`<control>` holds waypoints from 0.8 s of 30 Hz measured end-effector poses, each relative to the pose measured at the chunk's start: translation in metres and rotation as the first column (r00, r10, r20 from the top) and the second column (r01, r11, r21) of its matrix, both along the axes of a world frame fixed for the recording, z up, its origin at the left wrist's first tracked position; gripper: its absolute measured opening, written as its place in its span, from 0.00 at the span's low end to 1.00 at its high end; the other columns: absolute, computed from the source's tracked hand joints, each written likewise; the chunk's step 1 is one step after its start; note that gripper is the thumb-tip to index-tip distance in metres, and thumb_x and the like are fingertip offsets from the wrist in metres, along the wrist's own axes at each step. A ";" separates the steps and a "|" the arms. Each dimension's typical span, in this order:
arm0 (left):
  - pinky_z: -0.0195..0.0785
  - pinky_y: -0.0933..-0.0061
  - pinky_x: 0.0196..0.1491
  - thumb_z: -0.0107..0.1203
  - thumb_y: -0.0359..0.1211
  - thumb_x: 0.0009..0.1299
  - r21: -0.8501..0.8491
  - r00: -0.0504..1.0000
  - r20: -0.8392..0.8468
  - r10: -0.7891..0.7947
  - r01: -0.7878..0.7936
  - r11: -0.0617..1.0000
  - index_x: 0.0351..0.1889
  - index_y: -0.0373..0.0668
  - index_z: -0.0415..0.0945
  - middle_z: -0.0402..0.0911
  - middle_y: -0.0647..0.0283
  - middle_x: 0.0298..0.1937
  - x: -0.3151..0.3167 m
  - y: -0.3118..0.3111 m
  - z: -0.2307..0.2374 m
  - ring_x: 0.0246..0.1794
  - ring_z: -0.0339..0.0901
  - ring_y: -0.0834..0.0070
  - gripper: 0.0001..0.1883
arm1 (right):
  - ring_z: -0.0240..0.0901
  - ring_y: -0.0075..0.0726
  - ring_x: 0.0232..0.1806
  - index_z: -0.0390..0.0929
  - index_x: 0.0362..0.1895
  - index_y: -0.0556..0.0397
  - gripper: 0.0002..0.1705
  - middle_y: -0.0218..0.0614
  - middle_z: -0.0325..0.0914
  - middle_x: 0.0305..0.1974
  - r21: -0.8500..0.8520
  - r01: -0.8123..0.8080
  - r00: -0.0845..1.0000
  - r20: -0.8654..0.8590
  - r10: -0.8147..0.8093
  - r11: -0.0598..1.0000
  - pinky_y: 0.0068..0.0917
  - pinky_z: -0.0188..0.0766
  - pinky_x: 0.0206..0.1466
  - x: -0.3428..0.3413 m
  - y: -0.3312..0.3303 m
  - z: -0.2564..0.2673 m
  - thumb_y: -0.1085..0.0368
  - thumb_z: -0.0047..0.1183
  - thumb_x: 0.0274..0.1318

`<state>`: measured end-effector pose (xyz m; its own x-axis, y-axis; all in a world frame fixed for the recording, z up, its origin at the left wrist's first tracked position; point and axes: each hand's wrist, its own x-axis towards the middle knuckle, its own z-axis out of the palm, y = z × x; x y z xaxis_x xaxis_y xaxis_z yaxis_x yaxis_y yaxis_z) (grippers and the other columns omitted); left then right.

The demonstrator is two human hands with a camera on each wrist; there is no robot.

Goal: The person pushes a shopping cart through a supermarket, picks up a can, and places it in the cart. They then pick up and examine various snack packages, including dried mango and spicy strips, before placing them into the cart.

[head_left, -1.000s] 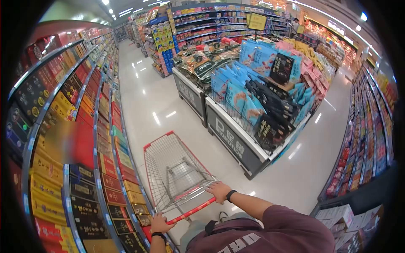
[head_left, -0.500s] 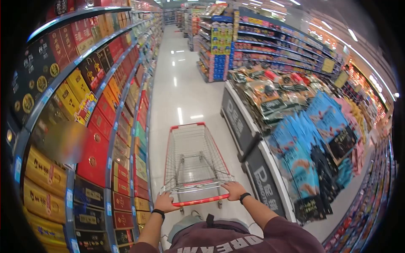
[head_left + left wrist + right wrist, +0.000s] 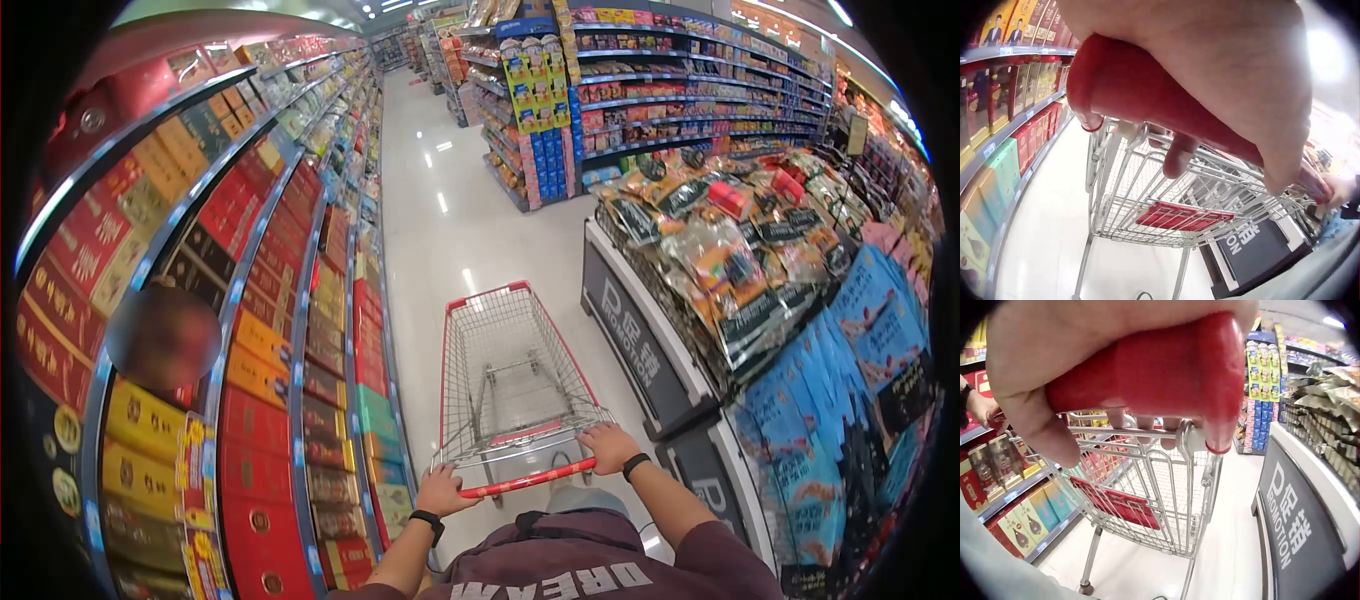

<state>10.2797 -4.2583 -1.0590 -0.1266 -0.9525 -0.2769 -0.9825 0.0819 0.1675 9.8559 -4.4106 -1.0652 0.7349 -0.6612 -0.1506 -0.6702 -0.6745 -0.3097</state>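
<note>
A wire shopping cart (image 3: 515,365) with red trim stands in the aisle in front of the person, its basket bare in the head view. The left hand (image 3: 443,491) grips the left end of its red handle (image 3: 530,480). Thumb and fingers of that left hand (image 3: 1210,69) wrap round the bar in the left wrist view. At the handle's other end the right hand (image 3: 608,447) grips too. In the right wrist view, the right hand's thumb (image 3: 1038,428) curls under the red bar, with fingertips showing beyond it. Both wrists wear dark bands.
Shelves of boxed goods (image 3: 265,430) line the left side, close to the cart. On the right stands a promotion bin (image 3: 640,345) heaped with bagged snacks (image 3: 745,250). A shelf end display (image 3: 535,90) stands farther ahead, beside the pale aisle floor (image 3: 425,220).
The cart has swung from pointing left to pointing nearly straight up the aisle, and the view has turned with it. Both hands keep their grip on the handle.
</note>
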 end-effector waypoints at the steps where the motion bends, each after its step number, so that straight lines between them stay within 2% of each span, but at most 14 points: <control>1: 0.56 0.40 0.72 0.60 0.71 0.55 -0.006 1.000 0.001 -0.002 0.002 1.000 0.40 0.44 0.90 0.76 0.52 0.69 0.011 -0.032 -0.005 0.71 0.69 0.55 0.39 | 0.71 0.52 0.65 0.75 0.66 0.47 0.42 0.44 0.77 0.62 -0.006 0.002 1.000 0.001 -0.002 1.000 0.48 0.65 0.69 0.013 -0.036 -0.001 0.54 0.64 0.42; 3: 0.54 0.40 0.73 0.60 0.72 0.55 0.006 0.999 -0.013 0.051 -0.051 0.999 0.43 0.44 0.90 0.75 0.52 0.70 0.035 -0.102 -0.014 0.72 0.67 0.55 0.40 | 0.72 0.52 0.64 0.75 0.66 0.47 0.41 0.44 0.78 0.62 0.028 -0.008 1.000 -0.030 0.009 1.000 0.48 0.65 0.68 0.040 -0.113 -0.002 0.54 0.64 0.42; 4: 0.57 0.42 0.70 0.59 0.74 0.54 -0.014 0.999 0.015 0.045 -0.045 0.999 0.39 0.45 0.90 0.75 0.55 0.71 0.047 -0.134 -0.016 0.73 0.66 0.59 0.41 | 0.71 0.53 0.66 0.74 0.67 0.47 0.43 0.44 0.77 0.62 0.030 -0.016 1.000 -0.025 0.016 0.999 0.49 0.64 0.70 0.052 -0.149 -0.004 0.54 0.64 0.41; 8: 0.56 0.39 0.71 0.60 0.75 0.53 -0.003 0.997 -0.003 0.081 -0.081 0.997 0.39 0.43 0.89 0.75 0.53 0.70 0.092 -0.263 -0.031 0.73 0.66 0.57 0.42 | 0.70 0.53 0.68 0.73 0.68 0.46 0.44 0.45 0.76 0.63 0.028 -0.070 0.989 -0.126 0.073 0.997 0.48 0.63 0.73 0.100 -0.290 -0.012 0.54 0.64 0.40; 9: 0.56 0.36 0.71 0.55 0.79 0.54 0.077 0.997 -0.004 0.083 -0.082 0.994 0.45 0.41 0.89 0.74 0.48 0.70 0.101 -0.300 -0.023 0.73 0.65 0.52 0.49 | 0.68 0.53 0.69 0.72 0.70 0.45 0.46 0.44 0.75 0.65 0.035 -0.064 0.994 -0.092 0.067 0.997 0.49 0.62 0.74 0.112 -0.325 -0.020 0.54 0.65 0.40; 11: 0.58 0.38 0.69 0.56 0.78 0.54 0.032 0.995 -0.029 0.091 -0.090 0.995 0.44 0.40 0.89 0.76 0.49 0.67 0.123 -0.366 -0.026 0.72 0.66 0.52 0.48 | 0.67 0.53 0.70 0.71 0.71 0.44 0.47 0.44 0.73 0.67 0.037 -0.093 0.991 -0.095 0.096 0.995 0.50 0.61 0.74 0.132 -0.401 -0.032 0.54 0.65 0.40; 14: 0.59 0.39 0.68 0.55 0.77 0.54 -0.054 0.994 -0.053 0.100 -0.103 0.993 0.45 0.40 0.88 0.78 0.49 0.65 0.160 -0.462 -0.044 0.71 0.68 0.51 0.47 | 0.68 0.54 0.69 0.72 0.69 0.48 0.47 0.47 0.74 0.66 0.030 -0.102 0.994 -0.026 0.103 0.994 0.47 0.63 0.74 0.175 -0.503 -0.035 0.58 0.64 0.36; 16: 0.57 0.38 0.68 0.58 0.75 0.53 -0.112 0.988 -0.118 0.103 -0.116 0.987 0.38 0.41 0.89 0.78 0.49 0.64 0.194 -0.534 -0.055 0.68 0.70 0.53 0.43 | 0.68 0.54 0.69 0.72 0.68 0.48 0.46 0.47 0.74 0.66 0.026 -0.104 0.994 -0.021 0.105 0.994 0.47 0.63 0.74 0.206 -0.574 -0.037 0.58 0.64 0.36; 17: 0.57 0.38 0.68 0.58 0.75 0.53 -0.123 0.985 -0.127 0.114 -0.130 0.984 0.38 0.41 0.89 0.78 0.49 0.64 0.211 -0.572 -0.056 0.68 0.70 0.53 0.43 | 0.68 0.55 0.69 0.72 0.68 0.48 0.46 0.47 0.74 0.66 0.031 -0.091 0.996 0.000 0.091 0.995 0.46 0.63 0.74 0.223 -0.608 -0.037 0.59 0.64 0.36; 19: 0.58 0.38 0.68 0.55 0.77 0.54 0.015 0.990 -0.075 0.119 -0.118 0.993 0.48 0.43 0.88 0.79 0.48 0.62 0.234 -0.645 -0.044 0.69 0.69 0.50 0.47 | 0.69 0.55 0.69 0.73 0.67 0.48 0.45 0.47 0.75 0.65 0.047 -0.098 0.995 0.016 0.097 0.994 0.46 0.65 0.73 0.248 -0.678 -0.049 0.59 0.64 0.36; 20: 0.58 0.37 0.68 0.54 0.78 0.54 0.024 0.986 -0.100 0.130 -0.128 0.991 0.49 0.44 0.88 0.79 0.49 0.60 0.249 -0.680 -0.043 0.68 0.69 0.51 0.47 | 0.69 0.55 0.69 0.73 0.66 0.47 0.45 0.48 0.75 0.65 0.077 -0.069 0.998 0.007 0.069 0.995 0.46 0.66 0.73 0.260 -0.712 -0.053 0.59 0.64 0.35; 21: 0.58 0.37 0.68 0.54 0.78 0.54 0.030 0.984 -0.079 0.159 -0.157 0.987 0.49 0.44 0.88 0.79 0.49 0.60 0.284 -0.741 -0.047 0.68 0.69 0.51 0.47 | 0.69 0.55 0.69 0.74 0.66 0.47 0.45 0.48 0.75 0.65 0.114 -0.049 0.999 0.010 0.049 0.992 0.47 0.67 0.72 0.298 -0.780 -0.053 0.59 0.64 0.35; 23: 0.58 0.36 0.66 0.60 0.75 0.51 -0.051 0.987 -0.129 0.092 -0.099 0.994 0.37 0.45 0.89 0.76 0.50 0.62 0.315 -0.815 -0.076 0.66 0.70 0.53 0.41 | 0.69 0.56 0.69 0.74 0.66 0.47 0.45 0.48 0.75 0.66 0.138 0.002 0.999 -0.054 0.005 0.990 0.47 0.67 0.72 0.326 -0.845 -0.055 0.58 0.64 0.34; 24: 0.59 0.35 0.65 0.62 0.75 0.49 0.030 0.986 -0.139 0.097 -0.094 0.995 0.37 0.46 0.88 0.76 0.51 0.62 0.332 -0.856 -0.082 0.66 0.69 0.52 0.41 | 0.68 0.56 0.70 0.74 0.66 0.47 0.46 0.49 0.74 0.67 0.121 0.010 0.998 -0.057 -0.003 0.993 0.47 0.65 0.74 0.337 -0.875 -0.058 0.57 0.64 0.33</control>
